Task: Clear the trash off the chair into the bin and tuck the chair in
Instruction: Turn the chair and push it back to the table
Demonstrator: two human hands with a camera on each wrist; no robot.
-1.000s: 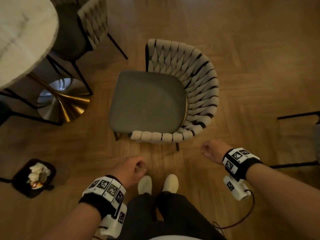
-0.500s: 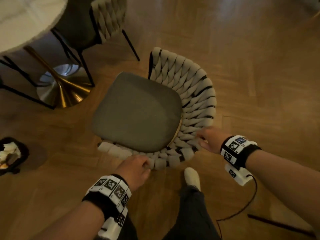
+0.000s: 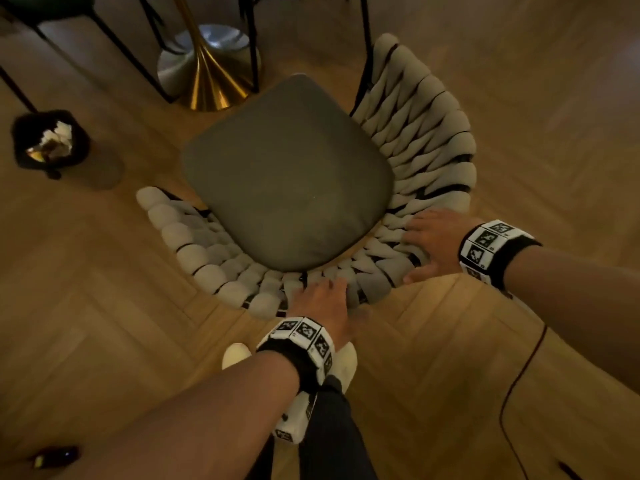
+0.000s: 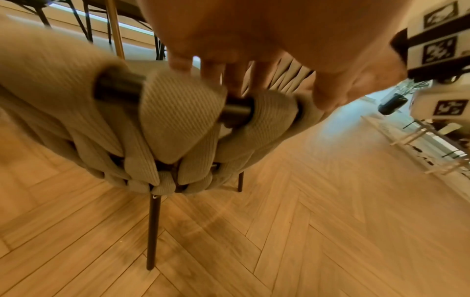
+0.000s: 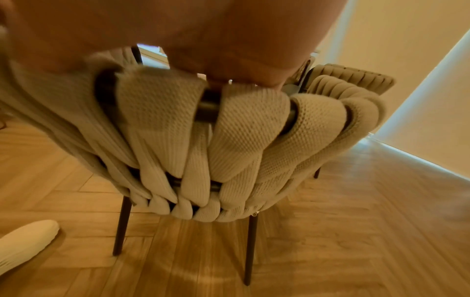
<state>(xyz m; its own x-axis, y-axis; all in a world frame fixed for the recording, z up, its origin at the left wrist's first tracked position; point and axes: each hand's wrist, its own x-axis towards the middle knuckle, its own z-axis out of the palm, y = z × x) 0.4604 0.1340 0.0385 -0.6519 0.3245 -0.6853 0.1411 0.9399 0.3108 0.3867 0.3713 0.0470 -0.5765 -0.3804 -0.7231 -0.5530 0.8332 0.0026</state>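
Your left hand [image 3: 323, 299] and right hand [image 3: 433, 242] grip the chair [image 3: 287, 188] back; its seat is bare, trash sits in the bin [image 3: 48, 140], tucking remains.

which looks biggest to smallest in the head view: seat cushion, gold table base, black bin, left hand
1. seat cushion, clearly largest.
2. gold table base.
3. black bin and left hand look about alike; the hand is nearer the camera, so unranked.
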